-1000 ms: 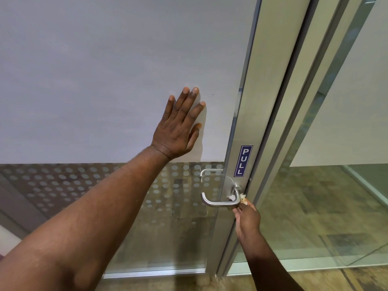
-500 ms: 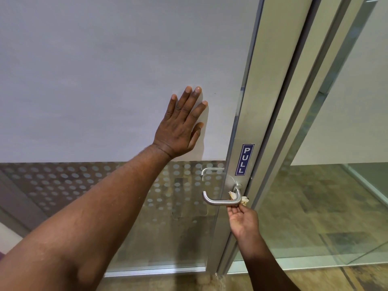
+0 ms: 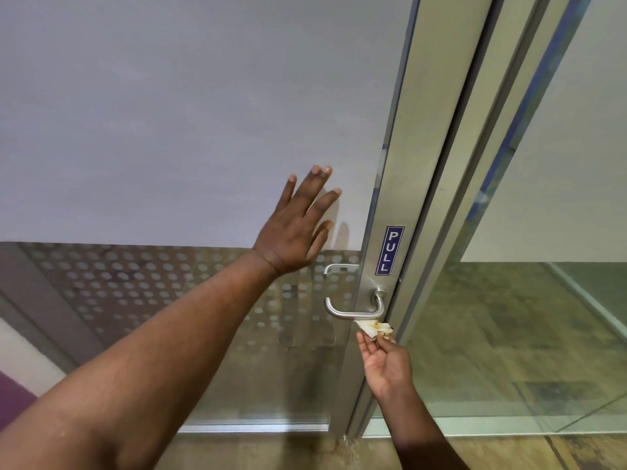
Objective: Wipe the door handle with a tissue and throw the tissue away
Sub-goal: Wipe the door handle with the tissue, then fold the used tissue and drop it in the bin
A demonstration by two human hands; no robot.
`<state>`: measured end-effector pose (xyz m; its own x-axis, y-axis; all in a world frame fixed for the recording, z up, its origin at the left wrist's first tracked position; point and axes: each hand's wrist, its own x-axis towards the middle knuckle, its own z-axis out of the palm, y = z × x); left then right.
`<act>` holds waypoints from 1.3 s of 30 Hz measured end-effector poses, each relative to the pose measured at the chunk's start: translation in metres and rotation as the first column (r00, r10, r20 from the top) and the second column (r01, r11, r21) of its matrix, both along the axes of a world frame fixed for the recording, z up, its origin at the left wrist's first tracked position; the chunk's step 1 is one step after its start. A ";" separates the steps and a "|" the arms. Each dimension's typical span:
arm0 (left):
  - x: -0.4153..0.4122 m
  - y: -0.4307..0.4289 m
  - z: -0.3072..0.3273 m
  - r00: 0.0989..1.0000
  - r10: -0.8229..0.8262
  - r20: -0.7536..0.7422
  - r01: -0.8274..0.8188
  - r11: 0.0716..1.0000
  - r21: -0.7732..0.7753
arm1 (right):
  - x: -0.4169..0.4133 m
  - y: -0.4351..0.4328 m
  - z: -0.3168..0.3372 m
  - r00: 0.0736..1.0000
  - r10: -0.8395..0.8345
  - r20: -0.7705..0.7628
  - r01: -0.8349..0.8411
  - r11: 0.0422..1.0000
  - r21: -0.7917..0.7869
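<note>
we press our left hand [image 3: 294, 225], fingers spread wide, flat against the frosted door glass [image 3: 169, 113]. our right hand [image 3: 383, 362] pinches a stained tissue [image 3: 373, 327] just beneath the metal door handle [image 3: 353, 310], touching its underside.

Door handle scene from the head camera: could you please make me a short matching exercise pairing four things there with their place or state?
Things:
1. left hand
2. right hand
3. tissue
4. PULL sign

Places or states:
A. crumpled and stained, just under the door handle
B. fixed upright on the metal door frame, above the handle
C. spread flat against the frosted door panel
D. palm up below the handle, pinching something

Pairs: 1-C, 2-D, 3-A, 4-B
</note>
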<state>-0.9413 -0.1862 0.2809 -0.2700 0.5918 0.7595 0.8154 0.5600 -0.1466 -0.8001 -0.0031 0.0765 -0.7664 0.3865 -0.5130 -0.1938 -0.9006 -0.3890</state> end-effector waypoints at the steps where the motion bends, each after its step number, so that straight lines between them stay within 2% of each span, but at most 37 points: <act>1: 0.010 0.000 -0.010 1.000 -0.011 0.027 0.011 1.000 0.003 | 0.001 -0.002 0.003 1.000 0.007 -0.014 -0.007 1.000 -0.003; 4: 0.040 -0.004 -0.043 0.989 -0.047 0.143 0.046 0.999 0.009 | -0.001 -0.008 0.014 0.998 0.018 -0.062 -0.019 1.000 -0.022; 7: 0.065 -0.011 -0.072 0.964 -0.015 0.266 0.021 1.000 -0.019 | -0.002 -0.017 0.026 0.991 0.087 -0.097 -0.088 0.996 0.002; 11: 0.095 -0.025 -0.105 0.903 0.076 0.423 -0.066 0.997 -0.038 | 0.001 -0.041 0.036 0.950 0.259 -0.173 -0.254 0.966 0.055; 16: 0.123 -0.054 -0.125 0.865 0.160 0.476 -0.182 0.983 0.000 | 0.001 -0.076 0.039 0.839 0.498 -0.219 -0.486 0.867 0.107; 20: 0.143 -0.094 -0.136 0.835 0.246 0.493 -0.285 0.958 0.005 | 0.003 -0.114 0.031 0.735 0.657 -0.169 -0.638 0.754 0.159; 24: 0.162 -0.144 -0.143 0.770 0.368 0.521 -0.415 0.909 -0.030 | 0.002 -0.162 0.030 0.609 0.793 -0.013 -0.748 0.579 0.323; 28: 0.177 -0.185 -0.150 0.703 0.441 0.557 -0.483 0.872 -0.082 | 0.000 -0.195 0.025 0.560 0.821 0.111 -0.754 0.449 0.480; 32: 0.188 -0.229 -0.158 0.650 0.510 0.564 -0.573 0.816 -0.077 | 0.002 -0.240 0.029 0.456 0.876 0.155 -0.756 0.289 0.587; 39: 0.195 -0.321 -0.172 0.563 0.566 0.603 -0.663 0.744 -0.079 | 0.008 -0.338 0.031 0.375 0.904 0.203 -0.648 0.099 0.755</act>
<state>-0.7462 -0.5074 0.1091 -0.9192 0.0175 0.3935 0.1595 0.9300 0.3312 -0.7921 -0.3409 0.1075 -0.8781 -0.4419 -0.1833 0.2527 -0.1030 -0.9621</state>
